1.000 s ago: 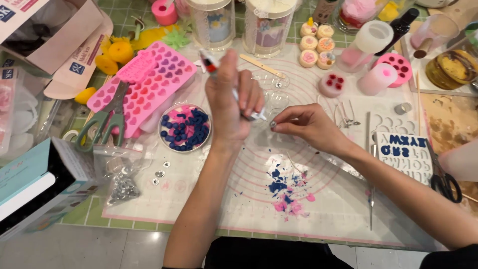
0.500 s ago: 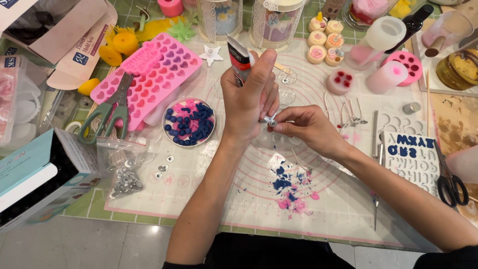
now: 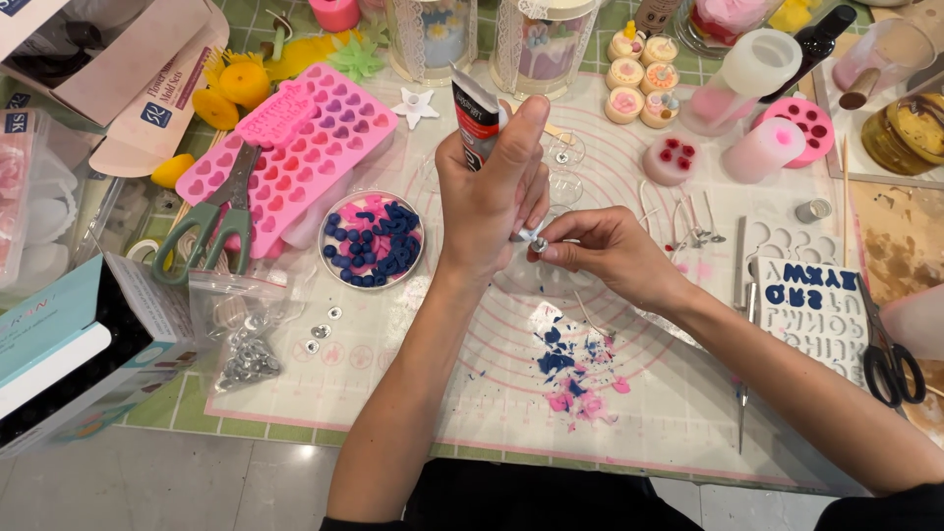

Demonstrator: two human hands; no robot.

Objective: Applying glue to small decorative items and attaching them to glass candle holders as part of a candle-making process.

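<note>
The glue tube (image 3: pixel 476 120), grey with a dark band, stands nozzle-down in the left hand (image 3: pixel 489 202) above the middle of the pink-ringed mat (image 3: pixel 678 413) on the table. Going from the left edge: a teal box (image 3: pixel 59 354) lies beside a clear bag of small metal discs (image 3: pixel 241 344), with green-handled scissors (image 3: pixel 211 226) resting on a pink heart-shaped mould (image 3: pixel 305 147). Next comes a round dish (image 3: pixel 374 241) filled with blue and pink pieces, just beside the left forearm. The left hand is closed around the tube, fingers wrapped on its body, its lower end meeting a small silver metal piece (image 3: pixel 538 243). The right hand (image 3: pixel 600 251) pinches that metal piece between thumb and fingertips, touching the left hand. Below them, blue and pink crumbs (image 3: pixel 575 369) are scattered on the mat. Farther right sit a small pink candle (image 3: pixel 671 160) with red dots, a white letter mould (image 3: pixel 811 310) holding blue letters, and black-handled scissors (image 3: pixel 890 354) at the right edge
</note>
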